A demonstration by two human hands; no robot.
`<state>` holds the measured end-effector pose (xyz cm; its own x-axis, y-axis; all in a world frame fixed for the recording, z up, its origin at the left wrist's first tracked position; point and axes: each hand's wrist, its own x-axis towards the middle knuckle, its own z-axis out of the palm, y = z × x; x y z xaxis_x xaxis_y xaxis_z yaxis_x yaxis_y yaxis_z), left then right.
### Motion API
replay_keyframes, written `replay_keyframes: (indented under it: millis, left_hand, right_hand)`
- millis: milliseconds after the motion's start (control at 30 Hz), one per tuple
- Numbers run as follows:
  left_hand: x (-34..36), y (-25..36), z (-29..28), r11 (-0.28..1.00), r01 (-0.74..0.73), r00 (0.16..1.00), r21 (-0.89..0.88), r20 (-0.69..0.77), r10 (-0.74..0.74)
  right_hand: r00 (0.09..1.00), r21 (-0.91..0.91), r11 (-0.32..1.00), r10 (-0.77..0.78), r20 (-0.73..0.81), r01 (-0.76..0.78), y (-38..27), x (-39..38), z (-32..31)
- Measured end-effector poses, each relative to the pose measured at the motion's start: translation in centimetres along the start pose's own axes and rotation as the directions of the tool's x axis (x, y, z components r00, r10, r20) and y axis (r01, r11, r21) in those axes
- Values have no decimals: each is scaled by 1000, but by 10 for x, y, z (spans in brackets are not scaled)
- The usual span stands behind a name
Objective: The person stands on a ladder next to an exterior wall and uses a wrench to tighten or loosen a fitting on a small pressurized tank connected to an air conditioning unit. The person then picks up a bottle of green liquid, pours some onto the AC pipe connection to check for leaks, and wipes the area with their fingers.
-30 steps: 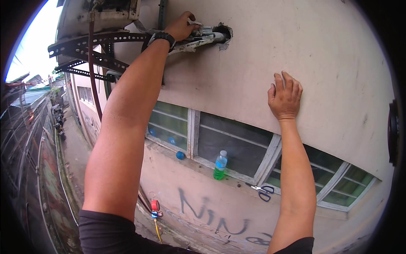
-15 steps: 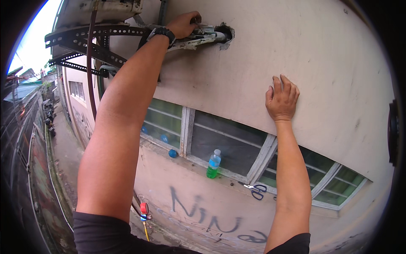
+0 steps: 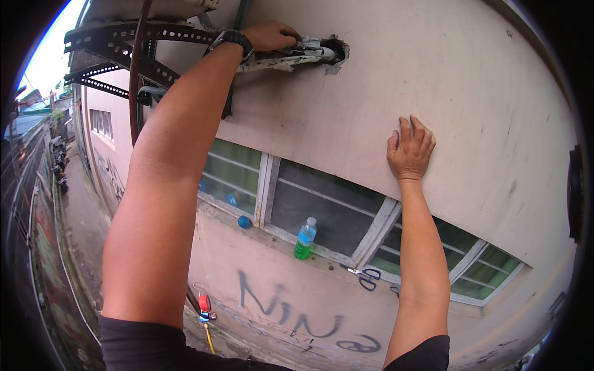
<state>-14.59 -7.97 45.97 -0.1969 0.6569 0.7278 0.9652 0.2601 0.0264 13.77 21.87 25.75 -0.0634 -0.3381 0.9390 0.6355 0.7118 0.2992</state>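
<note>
Up at the top, my left hand bends its fingers over a bundle of wrapped pipes and grips it from above. The bundle's pale wrapping is torn and dirty, and the bundle enters a rough-edged hole in the wall. My thumb is hidden. A dark watch is on my left wrist. My right hand rests against the beige wall with its fingers apart, above the windows, holding nothing.
A black perforated metal bracket and a brown upright pipe stand at upper left. On the window ledge are a bottle of green liquid, scissors and a blue round object. A red gauge with a yellow hose hangs below.
My left hand has lowered and its fingers have come down onto the pipe bundle. My right hand stays on the wall. The view has shifted slightly.
</note>
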Motion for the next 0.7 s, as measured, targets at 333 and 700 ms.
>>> replay_keyframes:
  millis: [333,700]
  left_hand:
    - [-7,-2,1,985,-127,992,119,28,125]
    - [-19,0,19,980,-161,977,120,-122,176]
  right_hand:
    - [1000,-30,999,14,16,-13,-2,-2,1]
    - [998,-50,999,22,51,-20,-2,-3,2]
